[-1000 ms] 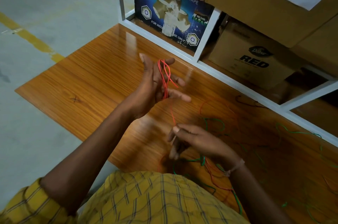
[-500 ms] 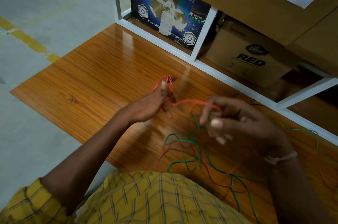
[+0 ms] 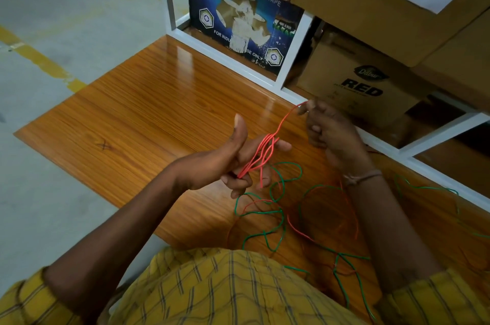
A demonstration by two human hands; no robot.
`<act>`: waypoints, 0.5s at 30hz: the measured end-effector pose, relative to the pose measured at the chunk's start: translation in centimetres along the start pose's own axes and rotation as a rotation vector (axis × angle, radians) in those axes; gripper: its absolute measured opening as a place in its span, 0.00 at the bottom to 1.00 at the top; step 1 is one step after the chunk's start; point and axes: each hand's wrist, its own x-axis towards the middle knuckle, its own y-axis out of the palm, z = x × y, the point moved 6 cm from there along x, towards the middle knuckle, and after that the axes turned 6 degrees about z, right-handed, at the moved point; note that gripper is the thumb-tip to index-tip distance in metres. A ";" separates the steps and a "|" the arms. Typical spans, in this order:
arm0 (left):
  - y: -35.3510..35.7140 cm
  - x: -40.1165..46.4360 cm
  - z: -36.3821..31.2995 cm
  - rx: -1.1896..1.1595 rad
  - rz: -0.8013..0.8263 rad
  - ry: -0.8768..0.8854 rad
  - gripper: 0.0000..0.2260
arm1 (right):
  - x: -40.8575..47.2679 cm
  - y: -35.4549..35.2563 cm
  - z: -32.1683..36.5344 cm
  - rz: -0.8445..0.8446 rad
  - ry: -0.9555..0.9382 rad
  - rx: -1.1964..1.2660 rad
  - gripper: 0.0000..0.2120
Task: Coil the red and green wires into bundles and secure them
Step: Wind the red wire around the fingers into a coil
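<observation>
— Far along with the thin red insulated wire (image 3: pixel 261 153)?

— Partway only. Several red loops gathered across the left hand (image 3: pixel 228 163), thumb up, lower fingers curled round the bottom of the loops. Free run of red pinched at the fingertips of the right hand (image 3: pixel 327 130), raised just beside the white metal shelf frame (image 3: pixel 291 46), drawn fairly taut between both hands.

— Red bundle tied off?

— Not yet, judging by the loose tail and more red lying slack on the glossy orange wooden tabletop (image 3: pixel 148 115).

— And the thin green insulated wire (image 3: pixel 278 187)?

— Untouched, sprawled on the tabletop near the body, tangled with the slack red. Still to coil and secure, by the look of it.
</observation>
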 end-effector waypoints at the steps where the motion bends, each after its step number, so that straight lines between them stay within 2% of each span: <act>1: 0.1 0.1 -0.2 -0.026 0.010 0.015 0.51 | 0.2 0.1 -1.1 -0.018 0.054 -0.069 0.11; 4: 0.0 0.3 -1.0 -0.122 0.006 0.095 0.54 | -0.4 1.9 -4.5 0.012 0.190 -0.172 0.10; 6: -0.7 0.4 -1.3 -0.186 -0.039 0.128 0.56 | -1.4 3.7 -6.1 0.055 0.217 -0.210 0.11; 11: -2.7 0.2 -1.6 -0.263 -0.140 0.153 0.56 | -4.7 7.6 -8.4 0.212 0.143 -0.400 0.15; 15: -4.0 0.4 -0.8 -0.284 -0.212 0.157 0.56 | -7.0 9.4 -8.7 0.349 0.170 -0.431 0.14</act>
